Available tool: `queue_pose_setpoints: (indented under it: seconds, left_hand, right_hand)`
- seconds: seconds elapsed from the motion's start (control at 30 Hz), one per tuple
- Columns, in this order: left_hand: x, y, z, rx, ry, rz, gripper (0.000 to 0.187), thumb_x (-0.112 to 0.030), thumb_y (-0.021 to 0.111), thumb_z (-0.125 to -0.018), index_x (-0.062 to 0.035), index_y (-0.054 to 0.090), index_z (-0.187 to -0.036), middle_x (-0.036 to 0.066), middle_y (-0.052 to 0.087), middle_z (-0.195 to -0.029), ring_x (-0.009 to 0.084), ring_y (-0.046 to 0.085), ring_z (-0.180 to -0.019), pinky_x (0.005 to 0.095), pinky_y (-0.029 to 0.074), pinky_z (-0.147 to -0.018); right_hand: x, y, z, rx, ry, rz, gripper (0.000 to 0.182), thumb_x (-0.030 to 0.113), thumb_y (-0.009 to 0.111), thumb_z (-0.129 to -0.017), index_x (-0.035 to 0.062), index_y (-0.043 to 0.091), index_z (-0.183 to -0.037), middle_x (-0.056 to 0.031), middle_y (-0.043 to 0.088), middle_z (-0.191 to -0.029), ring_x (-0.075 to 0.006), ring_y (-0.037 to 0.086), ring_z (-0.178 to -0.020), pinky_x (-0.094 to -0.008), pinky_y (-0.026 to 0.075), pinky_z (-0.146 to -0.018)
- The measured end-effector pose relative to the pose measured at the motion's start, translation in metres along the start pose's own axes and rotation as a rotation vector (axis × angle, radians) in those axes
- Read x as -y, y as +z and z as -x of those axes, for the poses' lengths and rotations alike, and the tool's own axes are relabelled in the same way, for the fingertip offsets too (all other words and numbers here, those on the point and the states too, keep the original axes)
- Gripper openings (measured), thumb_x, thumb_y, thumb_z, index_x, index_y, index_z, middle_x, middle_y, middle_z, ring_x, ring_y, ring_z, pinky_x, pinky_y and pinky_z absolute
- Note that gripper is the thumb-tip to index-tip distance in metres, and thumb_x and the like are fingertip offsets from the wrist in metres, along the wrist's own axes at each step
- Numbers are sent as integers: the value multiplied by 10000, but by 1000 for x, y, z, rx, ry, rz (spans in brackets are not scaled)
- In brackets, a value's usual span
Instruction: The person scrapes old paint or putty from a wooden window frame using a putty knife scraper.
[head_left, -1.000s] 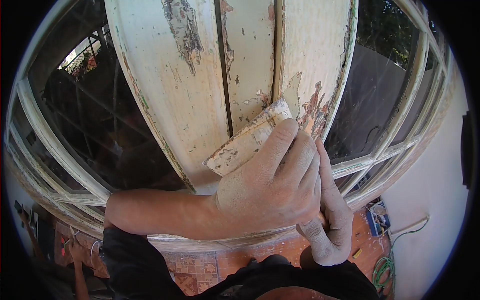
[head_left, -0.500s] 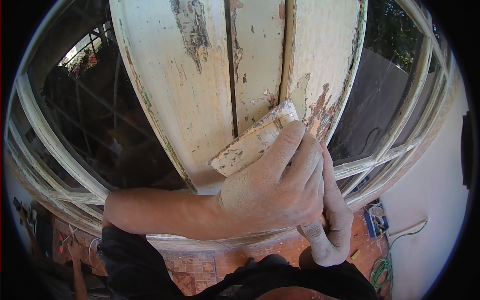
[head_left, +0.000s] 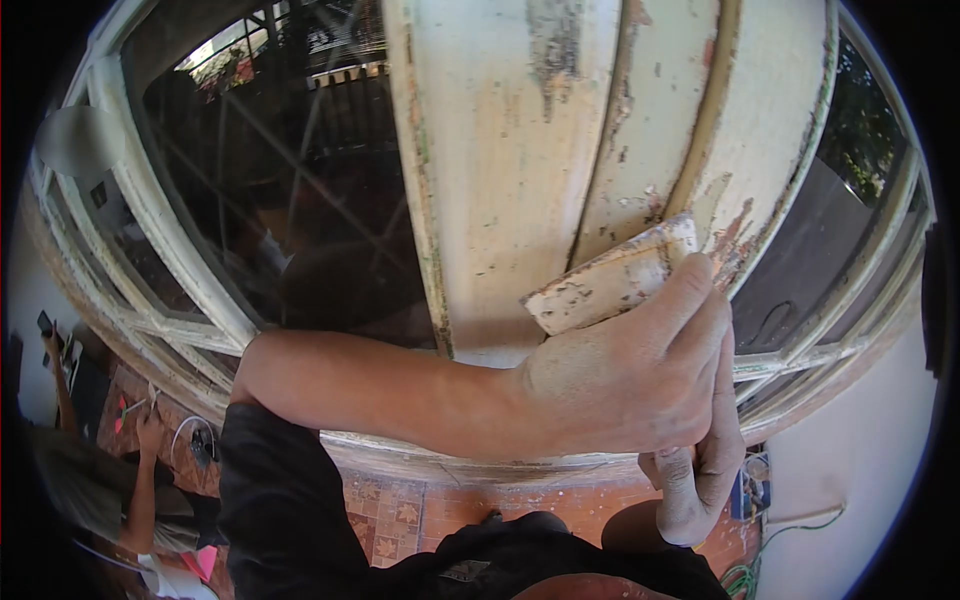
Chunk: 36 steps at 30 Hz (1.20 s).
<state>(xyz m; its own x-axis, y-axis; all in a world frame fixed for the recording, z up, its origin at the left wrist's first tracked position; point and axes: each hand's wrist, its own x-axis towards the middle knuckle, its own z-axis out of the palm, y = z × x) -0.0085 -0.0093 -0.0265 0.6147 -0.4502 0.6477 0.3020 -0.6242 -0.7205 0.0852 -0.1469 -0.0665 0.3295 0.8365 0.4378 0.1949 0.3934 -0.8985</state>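
Observation:
A broad, flat paint scraper (head_left: 605, 285), its blade spotted with old paint, lies slanted against the weathered cream wooden panel (head_left: 500, 190). My left hand (head_left: 630, 370), coated in pale dust, reaches across from the left and is closed over the blade, fingers near its right end. Just below and to the right, my right hand (head_left: 705, 480) is closed behind the left one, around the handle end, which is mostly hidden. Flaking paint and bare reddish patches show on the narrow strip (head_left: 640, 150) and right board (head_left: 735, 235) above the blade.
Dark glass panes (head_left: 290, 200) in worn frames flank the panel. At lower left another person's hand (head_left: 150, 430) holds a thin tool. A blue box (head_left: 750, 490) and a green hose (head_left: 742, 578) lie on the tiled floor at right, beside a white wall (head_left: 850, 440).
The view has swung left, so the panel, scraper and both my hands appear farther right. More of the other person now shows. Both hands keep their grip.

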Motion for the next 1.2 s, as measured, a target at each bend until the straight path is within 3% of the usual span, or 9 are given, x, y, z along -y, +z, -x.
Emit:
queue_pose_setpoints:
  seconds: [0.1, 0.2, 0.5, 0.7, 1.0, 1.2]
  left_hand:
    - [-3, -2, 2, 90, 4, -48, 466, -379, 575, -689, 30, 748, -832, 150, 719, -868, 305, 653, -911, 481, 436, -1019]
    - [-4, -3, 1, 124, 1, -80, 433, -374, 576, -714, 3, 754, -832, 129, 720, -861, 307, 652, -925, 486, 436, -1004]
    - [-10, -1, 0, 171, -2, -17, 298, -372, 591, -794, -127, 759, -810, 53, 740, -906, 295, 656, -949, 515, 419, -985]
    - [-16, 10, 0, 68, -11, -35, 312, -470, 565, -861, -231, 765, -860, -13, 731, -906, 285, 654, -982, 552, 385, -995]
    - [-14, 23, -16, 331, 197, 134, 340, -528, 522, -938, -292, 750, -1028, -61, 738, -1042, 287, 639, -1110, 670, 355, -1006]
    - [-13, 17, -12, 271, 170, 40, 302, -467, 530, -949, -305, 712, -1125, -37, 742, -1035, 315, 639, -1128, 727, 354, -998]
  right_hand:
    - [-5, 7, -4, -71, 13, -2, 827, 175, 644, -936, -45, 173, -1579, -200, 359, -1579, -223, 430, -1392, -323, 337, -1136]
    - [-11, 5, -2, -113, -93, 32, 790, 104, 635, -875, -74, 260, -1547, -207, 325, -1596, -218, 390, -1423, -313, 299, -1158]
    - [-22, -2, 2, -176, -188, 85, 757, 113, 619, -882, -77, 277, -1530, -186, 386, -1492, -197, 424, -1327, -303, 331, -1098]
    - [-35, -16, 10, -216, -265, 160, 736, 119, 609, -886, -78, 289, -1519, -173, 427, -1422, -183, 447, -1263, -297, 353, -1058]
    - [-41, -10, 0, -216, -304, 193, 705, 128, 593, -893, -81, 307, -1502, -152, 488, -1318, -162, 482, -1166, -287, 385, -998]
    - [-45, -10, -2, -228, -300, 200, 685, 134, 582, -898, -82, 318, -1491, -139, 529, -1248, -148, 505, -1102, -281, 407, -958]
